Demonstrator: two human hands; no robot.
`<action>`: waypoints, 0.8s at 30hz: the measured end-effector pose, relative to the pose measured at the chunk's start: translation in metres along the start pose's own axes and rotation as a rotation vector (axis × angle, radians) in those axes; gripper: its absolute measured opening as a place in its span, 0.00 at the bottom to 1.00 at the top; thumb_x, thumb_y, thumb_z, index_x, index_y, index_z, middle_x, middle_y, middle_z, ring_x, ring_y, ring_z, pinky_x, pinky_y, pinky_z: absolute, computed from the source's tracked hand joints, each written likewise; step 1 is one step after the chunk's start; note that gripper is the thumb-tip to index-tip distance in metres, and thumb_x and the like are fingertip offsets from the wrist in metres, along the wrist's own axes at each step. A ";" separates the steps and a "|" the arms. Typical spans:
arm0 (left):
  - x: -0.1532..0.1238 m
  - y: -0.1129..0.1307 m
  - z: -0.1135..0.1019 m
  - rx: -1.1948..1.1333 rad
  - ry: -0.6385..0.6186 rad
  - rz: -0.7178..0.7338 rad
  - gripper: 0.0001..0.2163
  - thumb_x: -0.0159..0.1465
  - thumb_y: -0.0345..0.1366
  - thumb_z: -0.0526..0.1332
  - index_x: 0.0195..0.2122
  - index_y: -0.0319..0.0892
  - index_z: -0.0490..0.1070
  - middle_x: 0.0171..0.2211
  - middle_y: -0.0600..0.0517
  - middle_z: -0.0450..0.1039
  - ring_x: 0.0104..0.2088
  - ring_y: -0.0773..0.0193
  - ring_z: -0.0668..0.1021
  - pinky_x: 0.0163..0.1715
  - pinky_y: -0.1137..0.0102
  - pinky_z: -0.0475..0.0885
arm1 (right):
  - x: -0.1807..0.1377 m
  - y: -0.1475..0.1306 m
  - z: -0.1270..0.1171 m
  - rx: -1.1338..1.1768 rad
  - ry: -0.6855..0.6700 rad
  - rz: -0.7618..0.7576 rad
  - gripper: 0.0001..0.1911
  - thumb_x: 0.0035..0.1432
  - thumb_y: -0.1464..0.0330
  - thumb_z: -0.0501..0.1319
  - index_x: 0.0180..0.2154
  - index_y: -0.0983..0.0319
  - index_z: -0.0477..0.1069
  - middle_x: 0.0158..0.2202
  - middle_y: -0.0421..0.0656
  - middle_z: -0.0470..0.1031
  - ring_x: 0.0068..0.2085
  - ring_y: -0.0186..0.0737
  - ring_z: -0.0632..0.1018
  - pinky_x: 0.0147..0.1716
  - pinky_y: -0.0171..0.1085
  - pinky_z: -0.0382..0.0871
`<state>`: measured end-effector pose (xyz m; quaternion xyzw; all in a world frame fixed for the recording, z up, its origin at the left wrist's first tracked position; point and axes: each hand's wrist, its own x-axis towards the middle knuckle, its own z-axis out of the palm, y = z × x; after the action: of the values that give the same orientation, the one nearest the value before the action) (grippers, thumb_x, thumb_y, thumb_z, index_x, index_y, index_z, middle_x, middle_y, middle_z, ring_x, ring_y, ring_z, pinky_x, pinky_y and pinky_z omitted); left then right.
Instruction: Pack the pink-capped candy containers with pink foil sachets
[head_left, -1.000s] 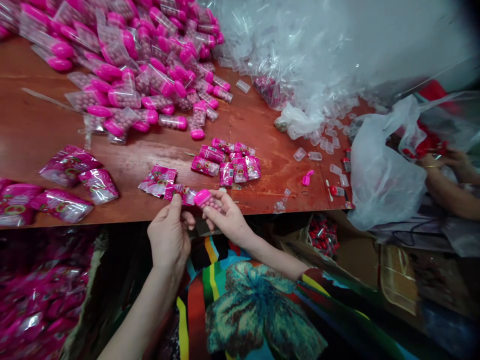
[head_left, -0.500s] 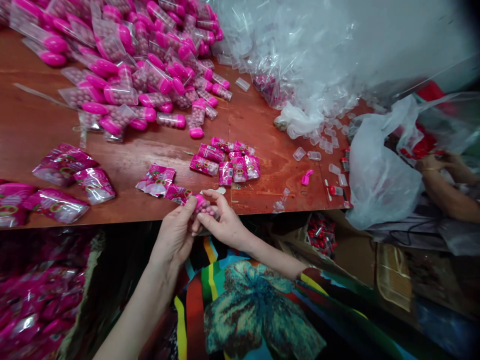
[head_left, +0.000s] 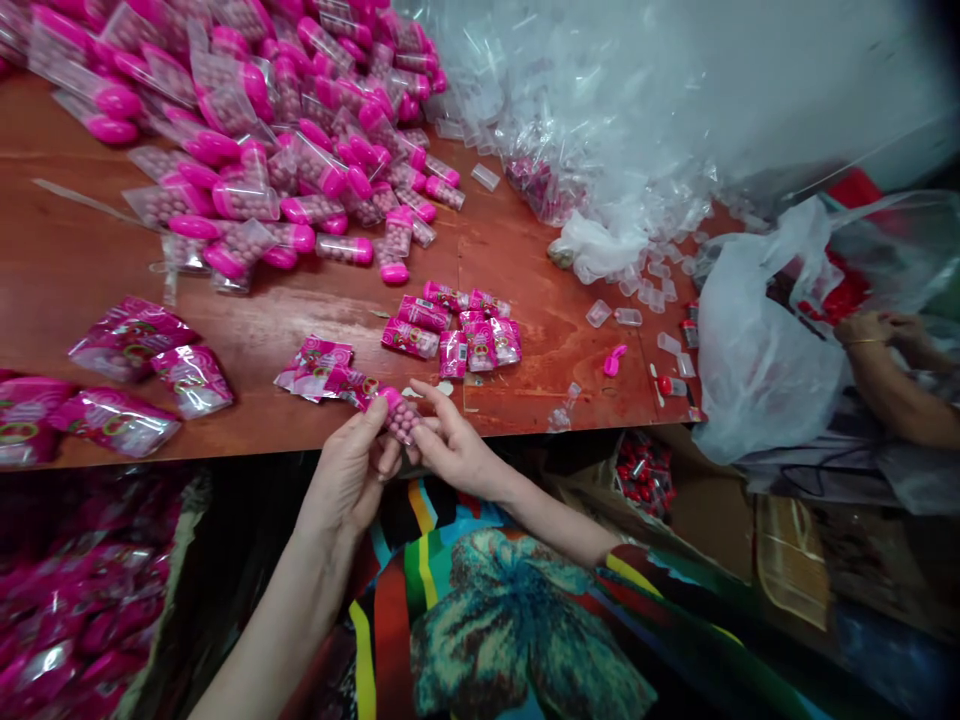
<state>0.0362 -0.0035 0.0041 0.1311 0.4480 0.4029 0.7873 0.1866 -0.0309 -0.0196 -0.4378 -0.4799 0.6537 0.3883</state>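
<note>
Both my hands meet at the table's front edge around a small clear bottle of pink candy balls with a bright pink cap. My left hand is closed on its capped end, thumb on top. The fingers of my right hand are closed around its other end. Just beyond my left thumb lies a printed pink wrapper sleeve; whether it touches the bottle I cannot tell. Beside it rests a flat pink printed sachet. Several small wrapped pink packs lie grouped beyond my right hand.
A heap of pink-capped candy bottles covers the back left. Larger pink packets lie at the left edge. Clear plastic cups and bags fill the back. A white bag hangs at right, near another person's hands.
The bottle has turned in my fingers, so more of its clear side with the candy balls shows. My hands stay in nearly the same place; the view has shifted slightly.
</note>
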 end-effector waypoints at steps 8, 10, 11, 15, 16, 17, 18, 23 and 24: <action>-0.001 0.005 0.001 -0.065 0.014 0.002 0.16 0.56 0.46 0.73 0.30 0.37 0.74 0.13 0.59 0.60 0.12 0.76 0.57 0.12 0.79 0.54 | -0.002 0.004 0.013 -0.098 0.066 -0.058 0.29 0.68 0.63 0.56 0.67 0.57 0.50 0.36 0.40 0.72 0.32 0.33 0.74 0.34 0.35 0.70; -0.001 0.004 0.000 -0.054 0.007 -0.022 0.17 0.56 0.46 0.73 0.29 0.38 0.73 0.12 0.59 0.58 0.12 0.76 0.58 0.13 0.79 0.56 | -0.001 0.005 0.015 0.027 0.077 -0.041 0.28 0.68 0.61 0.56 0.65 0.57 0.51 0.31 0.37 0.70 0.28 0.31 0.71 0.30 0.33 0.68; -0.001 0.003 -0.001 -0.043 -0.001 -0.040 0.17 0.56 0.47 0.72 0.29 0.38 0.73 0.12 0.60 0.58 0.12 0.75 0.58 0.14 0.78 0.57 | 0.000 0.005 0.015 0.103 0.067 -0.018 0.29 0.68 0.60 0.56 0.65 0.57 0.50 0.28 0.35 0.69 0.24 0.30 0.68 0.26 0.31 0.66; -0.003 0.003 -0.003 0.016 -0.032 -0.063 0.18 0.56 0.49 0.72 0.33 0.38 0.75 0.12 0.59 0.58 0.13 0.72 0.62 0.15 0.76 0.60 | 0.003 0.004 0.013 0.323 -0.048 0.123 0.31 0.68 0.55 0.54 0.65 0.56 0.47 0.24 0.30 0.66 0.16 0.26 0.56 0.16 0.29 0.55; -0.004 0.003 -0.003 0.028 -0.037 -0.060 0.17 0.56 0.49 0.71 0.33 0.38 0.75 0.12 0.59 0.59 0.13 0.71 0.63 0.15 0.76 0.60 | 0.003 0.003 0.012 0.310 -0.053 0.128 0.31 0.68 0.55 0.53 0.66 0.56 0.46 0.24 0.30 0.65 0.16 0.26 0.56 0.16 0.29 0.55; -0.004 0.003 -0.003 0.037 -0.040 -0.057 0.17 0.56 0.48 0.71 0.32 0.38 0.75 0.12 0.58 0.60 0.13 0.71 0.63 0.15 0.76 0.59 | 0.003 0.002 0.011 0.252 -0.038 0.115 0.31 0.68 0.56 0.53 0.67 0.56 0.46 0.24 0.31 0.65 0.17 0.27 0.57 0.17 0.29 0.57; -0.004 0.003 -0.003 0.041 -0.040 -0.055 0.17 0.56 0.48 0.71 0.31 0.38 0.74 0.12 0.58 0.60 0.13 0.71 0.63 0.15 0.76 0.58 | 0.002 0.000 0.010 0.149 -0.009 0.086 0.32 0.67 0.58 0.55 0.67 0.56 0.47 0.25 0.32 0.66 0.18 0.28 0.60 0.20 0.30 0.60; -0.005 -0.003 -0.001 0.030 -0.009 -0.055 0.16 0.56 0.46 0.72 0.31 0.39 0.72 0.11 0.60 0.58 0.12 0.74 0.58 0.14 0.78 0.54 | -0.003 -0.008 0.011 -0.375 0.131 -0.043 0.31 0.64 0.66 0.58 0.67 0.55 0.57 0.41 0.44 0.74 0.31 0.35 0.73 0.34 0.38 0.71; -0.005 -0.004 -0.001 0.032 -0.004 -0.053 0.16 0.56 0.46 0.72 0.31 0.39 0.71 0.12 0.60 0.59 0.12 0.75 0.58 0.14 0.78 0.54 | -0.003 -0.009 0.011 -0.345 0.124 -0.038 0.32 0.64 0.66 0.57 0.68 0.55 0.56 0.40 0.44 0.74 0.31 0.35 0.73 0.34 0.38 0.72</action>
<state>0.0362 -0.0099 0.0050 0.1327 0.4560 0.3745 0.7964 0.1779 -0.0346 -0.0090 -0.5283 -0.5681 0.5260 0.3484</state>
